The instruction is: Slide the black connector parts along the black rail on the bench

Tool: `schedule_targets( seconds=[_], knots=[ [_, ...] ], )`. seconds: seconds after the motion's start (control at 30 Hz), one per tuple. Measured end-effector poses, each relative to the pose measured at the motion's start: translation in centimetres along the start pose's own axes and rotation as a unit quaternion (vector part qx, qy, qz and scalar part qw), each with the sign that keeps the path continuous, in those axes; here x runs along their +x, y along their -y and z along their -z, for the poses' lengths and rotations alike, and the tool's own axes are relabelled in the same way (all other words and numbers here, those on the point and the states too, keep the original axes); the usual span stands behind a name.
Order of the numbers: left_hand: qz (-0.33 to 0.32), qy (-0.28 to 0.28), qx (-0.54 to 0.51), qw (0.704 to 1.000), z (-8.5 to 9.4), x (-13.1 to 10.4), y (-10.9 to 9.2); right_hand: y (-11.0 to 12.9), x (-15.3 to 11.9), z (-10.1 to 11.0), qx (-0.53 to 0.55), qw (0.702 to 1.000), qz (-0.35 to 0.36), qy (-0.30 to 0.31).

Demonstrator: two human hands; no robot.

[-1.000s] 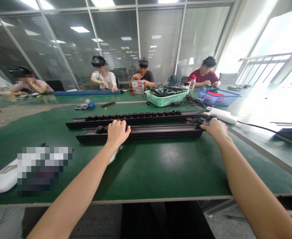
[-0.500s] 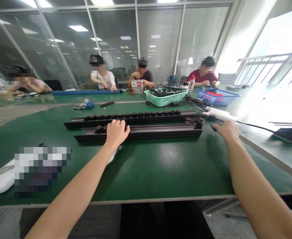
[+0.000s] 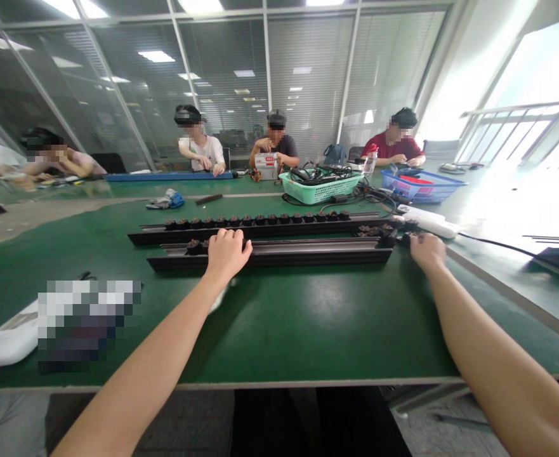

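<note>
A long black channel-shaped rail [image 3: 317, 256] lies across the table in front of me, with a pale metallic strip inside. My left hand [image 3: 228, 254] is closed over its left half, the fingers curled across the far side. Round black pieces [image 3: 193, 246] sit in the rail just left of that hand. Off the rail's right end, my right hand [image 3: 429, 251] pinches a small black part [image 3: 405, 240], mostly hidden by the fingers. Behind lies a second black rail [image 3: 260, 228], carrying a row of several round black pieces [image 3: 283, 219].
A green basket [image 3: 324, 190] of cables and a blue basket [image 3: 424, 190] stand farther back. A white power strip [image 3: 429, 221] with a black cable lies beyond my right hand. Gloves [image 3: 167, 200] are at the back left. Several people sit across the table [image 3: 283, 330].
My right hand has moved slightly left, bringing the small black part closer to the near rail's right end. My left hand stays on the rail. The view has shifted a little.
</note>
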State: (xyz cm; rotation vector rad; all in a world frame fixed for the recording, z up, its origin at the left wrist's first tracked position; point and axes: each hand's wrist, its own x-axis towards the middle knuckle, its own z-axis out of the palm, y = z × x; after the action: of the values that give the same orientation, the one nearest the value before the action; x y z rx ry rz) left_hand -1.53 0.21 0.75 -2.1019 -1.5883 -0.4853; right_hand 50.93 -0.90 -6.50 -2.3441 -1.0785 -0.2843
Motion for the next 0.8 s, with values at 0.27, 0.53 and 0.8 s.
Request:
schedule_targets(
  seconds=[0.27, 0.53, 0.8],
  knots=[
    [0.006, 0.006, -0.012, 1.000, 0.2, 0.0, -0.1, 0.6, -0.1, 2.2, 0.098, 0.994, -0.047, 0.025],
    [0.005, 0.006, -0.009, 1.000, 0.3, 0.0, -0.2, 7.2, -4.9, 5.7, 0.147, 0.972, 0.148, -0.106],
    [0.005, 0.001, -0.005, 1.000, 0.1, -0.1, -0.2, 19.6, -16.3, 8.0, 0.131, 0.853, 0.496, 0.099]
  ],
)
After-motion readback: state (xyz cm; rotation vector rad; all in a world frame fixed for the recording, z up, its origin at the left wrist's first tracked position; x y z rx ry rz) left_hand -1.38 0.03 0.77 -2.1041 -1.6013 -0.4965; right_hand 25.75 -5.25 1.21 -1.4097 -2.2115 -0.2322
